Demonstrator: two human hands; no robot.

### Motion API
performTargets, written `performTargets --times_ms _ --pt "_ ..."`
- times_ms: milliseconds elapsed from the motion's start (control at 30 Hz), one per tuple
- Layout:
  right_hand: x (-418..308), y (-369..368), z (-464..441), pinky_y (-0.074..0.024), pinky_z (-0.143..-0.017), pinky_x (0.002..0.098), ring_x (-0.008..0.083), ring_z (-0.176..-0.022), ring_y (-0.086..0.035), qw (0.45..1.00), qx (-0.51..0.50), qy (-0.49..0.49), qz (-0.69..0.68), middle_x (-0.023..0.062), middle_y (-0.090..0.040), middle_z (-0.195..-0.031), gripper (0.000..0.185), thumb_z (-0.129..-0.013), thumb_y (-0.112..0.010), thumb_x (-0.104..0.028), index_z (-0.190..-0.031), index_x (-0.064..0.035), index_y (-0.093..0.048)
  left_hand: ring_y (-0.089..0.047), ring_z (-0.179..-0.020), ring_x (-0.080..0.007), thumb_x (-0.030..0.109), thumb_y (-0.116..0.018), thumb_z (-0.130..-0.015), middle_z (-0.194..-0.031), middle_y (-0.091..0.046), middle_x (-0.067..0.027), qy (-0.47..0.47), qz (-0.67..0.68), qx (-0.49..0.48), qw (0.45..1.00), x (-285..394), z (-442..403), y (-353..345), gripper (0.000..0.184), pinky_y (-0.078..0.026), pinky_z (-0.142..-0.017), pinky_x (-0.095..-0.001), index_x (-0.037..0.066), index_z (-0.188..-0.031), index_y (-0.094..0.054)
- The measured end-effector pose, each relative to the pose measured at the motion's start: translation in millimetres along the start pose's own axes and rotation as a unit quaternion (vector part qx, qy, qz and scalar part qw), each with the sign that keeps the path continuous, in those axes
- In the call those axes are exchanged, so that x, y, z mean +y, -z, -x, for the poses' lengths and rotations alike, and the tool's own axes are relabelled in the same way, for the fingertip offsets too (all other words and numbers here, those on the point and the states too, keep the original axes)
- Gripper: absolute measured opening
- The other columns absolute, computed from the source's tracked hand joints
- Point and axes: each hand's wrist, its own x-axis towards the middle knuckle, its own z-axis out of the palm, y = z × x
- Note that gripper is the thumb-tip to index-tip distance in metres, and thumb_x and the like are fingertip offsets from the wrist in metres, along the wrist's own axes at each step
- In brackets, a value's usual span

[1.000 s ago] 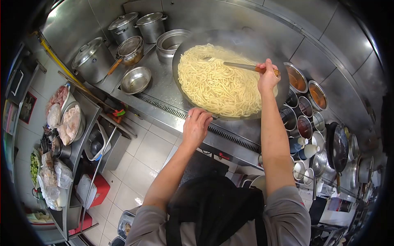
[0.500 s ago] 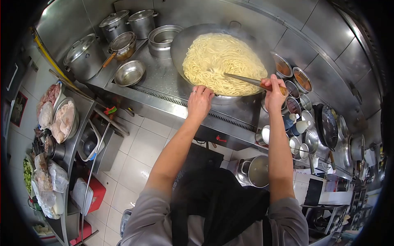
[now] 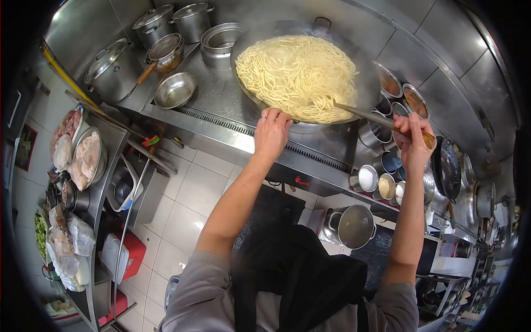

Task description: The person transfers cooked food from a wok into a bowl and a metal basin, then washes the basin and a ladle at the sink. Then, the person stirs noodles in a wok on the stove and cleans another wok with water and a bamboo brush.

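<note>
A large dark wok (image 3: 368,72) on the steel stove holds a heap of pale noodles (image 3: 293,72), with steam above it. My left hand (image 3: 272,131) is closed on the wok's near rim, and the grip itself is partly hidden under the fingers. To the right of the wok, my right hand (image 3: 414,143) is wrapped round the wooden handle of a long metal utensil (image 3: 365,113). Its far end is buried in the noodles near the wok's right front side.
Lidded pots (image 3: 113,69) and a shallow metal bowl (image 3: 175,90) stand left on the stove. Sauce and seasoning containers (image 3: 368,178) line the right. Raw meat (image 3: 86,157) sits on the left shelf. A two-handled pot (image 3: 355,226) stands below the stove edge.
The utensil and my right hand have moved right and toward me, away from the middle of the wok. The noodles have shifted. My left hand stays at the near rim.
</note>
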Motion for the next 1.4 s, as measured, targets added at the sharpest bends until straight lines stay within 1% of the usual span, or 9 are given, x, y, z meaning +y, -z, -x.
performTargets --times_ms 233,367,433,533,600,667,933,1033,1400 --pt "100.2 4.3 -21.1 -0.0527 -0.097 0.0509 0.0207 -0.078 -0.064 0.996 0.065 0.05 0.026 0.0083 -0.062 -0.076 0.023 -0.103 -0.061 -0.008 -0.081 -0.0038 -0.055 -0.06 -0.102 -0.0347 0.008 -0.077 -0.082 -0.101 -0.063 -0.0095 0.009 0.005 0.017 1.0 7.4 -5.9 -6.4 0.016 -0.051 -0.083 -0.044 0.008 -0.096 -0.07" --pt "161.5 6.6 -63.0 -0.055 -0.092 0.0457 0.0225 -0.079 -0.066 0.996 0.045 0.068 -0.026 0.0088 -0.063 -0.077 0.021 -0.103 -0.059 -0.006 -0.083 -0.002 -0.056 -0.06 -0.1 -0.034 0.004 -0.076 -0.082 -0.1 -0.064 -0.0105 0.017 0.004 0.001 1.0 14.0 -11.7 -6.9 0.017 -0.048 -0.088 -0.0437 0.007 -0.097 -0.07" --pt "180.6 -0.4 -81.2 -0.0515 -0.1 0.0508 0.0232 -0.081 -0.066 0.998 0.044 0.041 -0.037 0.0086 -0.064 -0.079 0.018 -0.102 -0.061 -0.007 -0.085 -0.0025 -0.059 -0.06 -0.1 -0.0335 0.004 -0.076 -0.082 -0.101 -0.063 -0.0111 0.017 0.002 -0.003 1.0 16.8 -13.6 -7.4 0.017 -0.047 -0.089 -0.0437 0.006 -0.098 -0.069" --pt "204.4 -17.9 -109.1 -0.054 -0.096 0.0473 0.0232 -0.082 -0.068 0.999 0.012 0.042 -0.003 0.01 -0.067 -0.081 0.018 -0.102 -0.06 -0.006 -0.085 -0.0007 -0.06 -0.06 -0.1 -0.0331 0.004 -0.077 -0.082 -0.101 -0.063 -0.0116 0.019 -0.003 -0.012 1.0 19.6 -16.8 -8.4 0.019 -0.047 -0.09 -0.0438 0.006 -0.099 -0.069" --pt "220.1 -33.5 -123.0 -0.0564 -0.084 0.0338 0.0182 -0.082 -0.07 0.997 -0.02 0.073 0.008 0.0095 -0.071 -0.083 0.015 -0.098 -0.066 -0.004 -0.084 0.0007 -0.063 -0.059 -0.102 -0.0329 0.004 -0.077 -0.083 -0.102 -0.063 -0.0111 0.036 -0.013 -0.023 0.999 23.8 -17.8 -8.9 0.019 -0.046 -0.09 -0.0441 0.006 -0.1 -0.068" --pt "233.3 -52.1 -135.0 -0.0555 -0.081 0.0313 0.0157 -0.08 -0.069 0.996 -0.046 0.07 0.026 0.0084 -0.072 -0.084 0.014 -0.096 -0.068 -0.005 -0.084 0.0009 -0.064 -0.059 -0.102 -0.0327 0.004 -0.076 -0.083 -0.102 -0.063 -0.0108 0.037 -0.025 -0.023 0.999 26.1 -19.4 -9.7 0.019 -0.046 -0.091 -0.0443 0.006 -0.1 -0.068" --pt "244.0 -76.1 -191.1 -0.047 -0.059 0.031 0.0145 -0.062 -0.059 0.968 -0.164 0.152 0.113 0.0067 -0.067 -0.072 0.016 -0.091 -0.075 -0.009 -0.079 -0.0022 -0.065 -0.061 -0.103 -0.0324 0.002 -0.076 -0.083 -0.101 -0.062 -0.0103 0.045 -0.05 -0.025 0.997 34.2 -21.5 -12.8 0.02 -0.046 -0.092 -0.0448 0.007 -0.1 -0.068" --pt "245.3 -71.2 -200.6 -0.0471 -0.059 0.0305 0.0151 -0.061 -0.059 0.959 -0.181 0.146 0.159 0.0075 -0.066 -0.07 0.018 -0.091 -0.075 -0.013 -0.079 -0.0029 -0.066 -0.06 -0.102 -0.0325 0.003 -0.076 -0.083 -0.102 -0.062 -0.0104 0.052 -0.049 -0.03 0.997 35.7 -18.9 -11.7 0.019 -0.047 -0.092 -0.0447 0.007 -0.099 -0.068" --pt "183.2 -30.0 -167.7 -0.0469 -0.061 0.0252 0.0079 -0.066 -0.059 0.975 -0.039 0.072 0.209 0.0026 -0.067 -0.071 0.024 -0.095 -0.074 -0.016 -0.078 -0.0003 -0.066 -0.059 -0.102 -0.0336 0.006 -0.075 -0.085 -0.103 -0.063 -0.0119 0.024 -0.017 -0.021 0.999 24.0 -10.1 -3.3 0.016 -0.046 -0.09 -0.0441 0.006 -0.1 -0.069"
